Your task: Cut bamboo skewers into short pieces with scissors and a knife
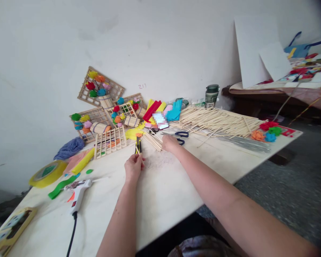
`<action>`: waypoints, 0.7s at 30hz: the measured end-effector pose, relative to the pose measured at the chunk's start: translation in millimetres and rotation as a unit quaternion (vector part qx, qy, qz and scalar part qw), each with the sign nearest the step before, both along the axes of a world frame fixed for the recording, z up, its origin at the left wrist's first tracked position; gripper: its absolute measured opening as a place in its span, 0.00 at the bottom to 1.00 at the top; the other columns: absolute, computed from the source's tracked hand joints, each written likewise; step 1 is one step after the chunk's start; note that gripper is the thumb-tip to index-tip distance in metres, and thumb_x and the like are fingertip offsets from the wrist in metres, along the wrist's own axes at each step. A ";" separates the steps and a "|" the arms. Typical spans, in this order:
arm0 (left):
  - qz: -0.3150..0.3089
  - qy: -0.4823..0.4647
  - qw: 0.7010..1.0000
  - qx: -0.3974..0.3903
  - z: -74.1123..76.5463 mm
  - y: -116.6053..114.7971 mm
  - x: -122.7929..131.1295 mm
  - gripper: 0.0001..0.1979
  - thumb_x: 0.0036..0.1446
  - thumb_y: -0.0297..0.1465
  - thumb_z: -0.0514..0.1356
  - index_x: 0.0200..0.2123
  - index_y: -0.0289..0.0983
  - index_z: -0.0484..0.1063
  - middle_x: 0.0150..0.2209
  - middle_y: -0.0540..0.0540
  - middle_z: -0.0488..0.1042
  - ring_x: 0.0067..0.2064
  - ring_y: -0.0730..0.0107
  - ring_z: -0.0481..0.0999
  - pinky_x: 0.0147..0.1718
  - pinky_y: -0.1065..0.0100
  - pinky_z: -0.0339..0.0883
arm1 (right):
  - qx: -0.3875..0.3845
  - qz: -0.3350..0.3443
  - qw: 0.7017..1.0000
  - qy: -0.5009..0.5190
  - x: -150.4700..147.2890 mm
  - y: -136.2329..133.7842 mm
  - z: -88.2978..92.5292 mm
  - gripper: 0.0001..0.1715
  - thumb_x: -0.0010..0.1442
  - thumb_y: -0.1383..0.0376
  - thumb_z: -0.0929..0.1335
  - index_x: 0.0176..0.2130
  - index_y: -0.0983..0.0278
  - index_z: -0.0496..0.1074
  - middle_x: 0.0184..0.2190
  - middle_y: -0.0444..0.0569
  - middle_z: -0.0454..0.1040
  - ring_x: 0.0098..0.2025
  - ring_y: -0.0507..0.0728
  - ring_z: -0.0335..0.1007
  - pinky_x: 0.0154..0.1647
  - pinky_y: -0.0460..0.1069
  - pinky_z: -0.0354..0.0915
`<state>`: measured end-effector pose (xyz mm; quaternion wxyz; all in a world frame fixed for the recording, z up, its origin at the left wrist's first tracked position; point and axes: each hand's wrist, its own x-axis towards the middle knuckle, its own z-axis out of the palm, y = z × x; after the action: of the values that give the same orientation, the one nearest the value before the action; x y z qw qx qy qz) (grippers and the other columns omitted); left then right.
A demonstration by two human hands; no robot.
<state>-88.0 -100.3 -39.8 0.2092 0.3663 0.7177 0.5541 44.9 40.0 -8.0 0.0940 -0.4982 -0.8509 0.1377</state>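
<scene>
Nearest, one white glue gun (pixel 79 192) lies on the tabletop (pixel 163 192), near one roll of yellow tape (pixel 46 174). The left hand (pixel 133 167) is closed around a black-and-yellow tool (pixel 138 144), possibly a utility knife. The right hand (pixel 169 142) rests with curled fingers on a small bundle of sticks (pixel 153 141); I cannot tell whether it grips them. One pair of blue-handled scissors (pixel 182 135) lies just beside it. Farther back are four lattice frames (pixel 109 142), and the wall (pixel 176 43) bears a handwritten "217" (pixel 142 86).
</scene>
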 end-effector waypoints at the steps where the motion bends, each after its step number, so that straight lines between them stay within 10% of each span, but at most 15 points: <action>1: -0.001 -0.002 1.000 0.005 -0.7 0.3 -0.8 0.18 0.44 0.45 0.56 0.26 0.35 0.68 0.16 0.52 0.67 0.15 0.78 0.62 0.15 0.74 0.58 | 0.008 -0.008 1.000 0.002 1.0 0.3 0.7 0.19 0.49 0.68 0.66 0.43 0.69 0.71 0.42 0.61 0.71 0.45 0.59 0.67 0.39 0.47 0.60; 21: -0.007 -0.091 0.986 0.143 5.5 -1.1 -0.8 0.19 0.41 0.45 0.60 0.26 0.33 0.67 0.23 0.49 0.71 0.19 0.81 0.63 0.20 0.75 0.58 | 0.110 0.149 0.981 0.064 -12.7 -30.6 10.8 0.11 0.49 0.67 0.64 0.34 0.61 0.72 0.35 0.48 0.74 0.39 0.56 0.68 0.36 0.46 0.58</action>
<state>-88.8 -101.4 -34.3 0.2225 0.3455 0.6067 0.6805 32.2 9.4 2.8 0.1811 -0.3426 -0.9177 0.0880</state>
